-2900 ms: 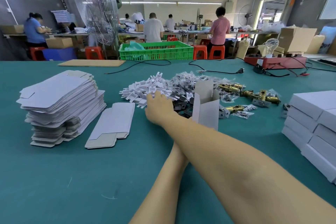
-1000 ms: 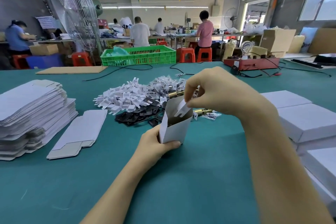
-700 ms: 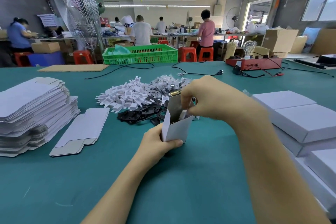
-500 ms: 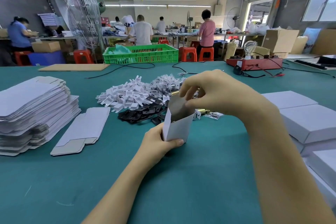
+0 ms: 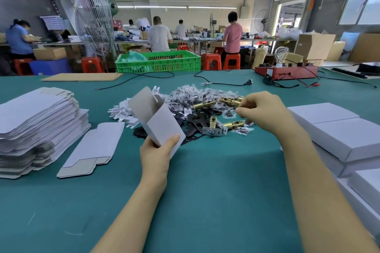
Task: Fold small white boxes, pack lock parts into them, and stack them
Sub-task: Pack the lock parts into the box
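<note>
My left hand (image 5: 157,155) grips the bottom of a small white box (image 5: 159,122), which leans to the left with its top flap open. My right hand (image 5: 262,111) hovers over the brass latches (image 5: 213,126) with fingers curled, its fingertips among them and small plastic bags; whether it holds one is unclear. White plastic pieces (image 5: 123,112), black plates (image 5: 193,128) and bagged parts (image 5: 191,94) lie in a heap behind the box. A tall pile of flat box blanks (image 5: 37,121) stands at the left, with a single blank (image 5: 96,148) beside it.
Closed white boxes (image 5: 339,135) are stacked at the right edge. Further back on the green table lie a cardboard sheet (image 5: 82,77), black cables (image 5: 224,83), a green crate (image 5: 158,61) and a red device with a bulb (image 5: 285,72). People work at benches behind.
My right hand has left the box opening and moved right to the brass latches. My left hand has tipped the box over to the left.
</note>
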### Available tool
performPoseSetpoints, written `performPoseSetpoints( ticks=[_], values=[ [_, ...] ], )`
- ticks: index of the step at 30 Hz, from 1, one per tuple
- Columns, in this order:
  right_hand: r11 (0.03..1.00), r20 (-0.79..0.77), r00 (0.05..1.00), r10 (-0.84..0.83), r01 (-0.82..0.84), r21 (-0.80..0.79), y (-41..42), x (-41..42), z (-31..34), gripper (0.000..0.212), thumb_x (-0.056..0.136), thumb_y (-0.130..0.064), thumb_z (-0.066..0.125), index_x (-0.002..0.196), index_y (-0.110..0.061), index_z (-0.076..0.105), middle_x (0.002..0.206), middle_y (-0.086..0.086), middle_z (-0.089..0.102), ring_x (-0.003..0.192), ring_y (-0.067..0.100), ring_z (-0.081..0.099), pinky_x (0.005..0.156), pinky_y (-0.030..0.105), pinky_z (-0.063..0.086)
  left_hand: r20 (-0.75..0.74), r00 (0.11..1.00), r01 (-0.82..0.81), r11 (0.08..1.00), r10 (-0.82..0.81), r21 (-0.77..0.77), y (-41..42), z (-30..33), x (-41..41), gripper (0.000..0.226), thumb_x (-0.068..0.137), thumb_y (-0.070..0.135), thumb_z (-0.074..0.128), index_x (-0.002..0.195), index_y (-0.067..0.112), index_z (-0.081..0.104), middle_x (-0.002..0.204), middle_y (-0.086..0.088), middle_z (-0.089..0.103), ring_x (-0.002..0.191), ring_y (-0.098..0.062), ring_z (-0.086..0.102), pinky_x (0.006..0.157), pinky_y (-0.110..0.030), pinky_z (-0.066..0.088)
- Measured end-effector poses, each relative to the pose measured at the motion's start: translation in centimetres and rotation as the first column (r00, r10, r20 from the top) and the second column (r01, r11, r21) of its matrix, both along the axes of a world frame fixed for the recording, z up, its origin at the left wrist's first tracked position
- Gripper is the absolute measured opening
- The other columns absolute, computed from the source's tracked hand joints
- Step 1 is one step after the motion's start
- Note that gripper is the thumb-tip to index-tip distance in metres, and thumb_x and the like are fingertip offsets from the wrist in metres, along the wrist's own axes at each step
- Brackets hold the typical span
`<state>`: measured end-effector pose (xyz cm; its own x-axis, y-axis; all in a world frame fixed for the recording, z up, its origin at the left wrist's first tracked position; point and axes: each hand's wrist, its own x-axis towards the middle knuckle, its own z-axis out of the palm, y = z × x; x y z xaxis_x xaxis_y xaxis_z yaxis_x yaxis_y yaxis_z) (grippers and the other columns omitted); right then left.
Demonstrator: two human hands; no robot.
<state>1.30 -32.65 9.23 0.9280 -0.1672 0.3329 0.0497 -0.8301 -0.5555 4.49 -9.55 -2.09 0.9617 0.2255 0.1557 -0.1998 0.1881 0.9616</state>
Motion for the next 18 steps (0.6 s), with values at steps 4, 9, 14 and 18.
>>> performPoseSetpoints(
  ticks=[4, 9, 14, 18],
  values=[
    [0.999, 0.042, 0.999, -0.023, 0.022, 0.028, 1.2, 1.6, -2.2, 0.007, 0.087, -0.016, 0.063, 0.081, -0.018, 0.068, 0.076, -0.003, 0.066, 0.07, 0.01, 0.059, 0.059, 0.02, 0.041, 0.015, 0.998, -0.058, 0.997, 0.057, 0.06, -0.2, 0.1, -0.3, 0.019, 0.079, 0.013, 0.079, 0.084, 0.026, 0.066, 0.076, 0.019, 0.071, 0.071, 0.006, 0.064, 0.065, -0.018, 0.046],
    [0.995, -0.029, 0.996, 0.082, -0.084, -0.052, 4.9, 5.0, -6.2, 0.025, 0.091, -0.017, 0.057, 0.114, -0.014, 0.064, 0.098, 0.002, 0.064, 0.092, 0.02, 0.058, 0.079, 0.031, 0.049, -0.016, 0.997, -0.08, 0.996, 0.081, 0.041, -0.2, 0.3, -0.2, 0.021, 0.079, 0.012, 0.078, 0.084, 0.026, 0.063, 0.087, 0.011, 0.069, 0.081, -0.005, 0.064, 0.067, -0.022, 0.046],
    [0.947, -0.165, 0.979, 0.121, -0.163, -0.277, 6.8, 8.9, -8.5, 0.045, 0.095, -0.019, 0.045, 0.14, -0.026, 0.045, 0.125, 0.012, 0.052, 0.116, 0.032, 0.049, 0.091, 0.042, 0.047, -0.029, 0.996, -0.078, 0.994, 0.081, 0.078, -0.3, 0.0, 0.0, 0.021, 0.077, 0.013, 0.08, 0.081, 0.026, 0.064, 0.083, 0.011, 0.069, 0.08, -0.008, 0.065, 0.067, -0.025, 0.048],
    [0.844, -0.257, 0.966, 0.01, -0.147, -0.516, 7.2, 10.5, -9.9, 0.048, 0.099, -0.028, 0.034, 0.146, -0.035, 0.03, 0.135, 0.017, 0.048, 0.129, 0.038, 0.036, 0.103, 0.047, 0.031, -0.036, 0.997, -0.066, 0.993, 0.07, 0.1, -0.3, -0.2, 0.2, 0.021, 0.076, 0.012, 0.08, 0.082, 0.025, 0.065, 0.082, 0.013, 0.07, 0.08, -0.007, 0.066, 0.065, -0.022, 0.047]
  ],
)
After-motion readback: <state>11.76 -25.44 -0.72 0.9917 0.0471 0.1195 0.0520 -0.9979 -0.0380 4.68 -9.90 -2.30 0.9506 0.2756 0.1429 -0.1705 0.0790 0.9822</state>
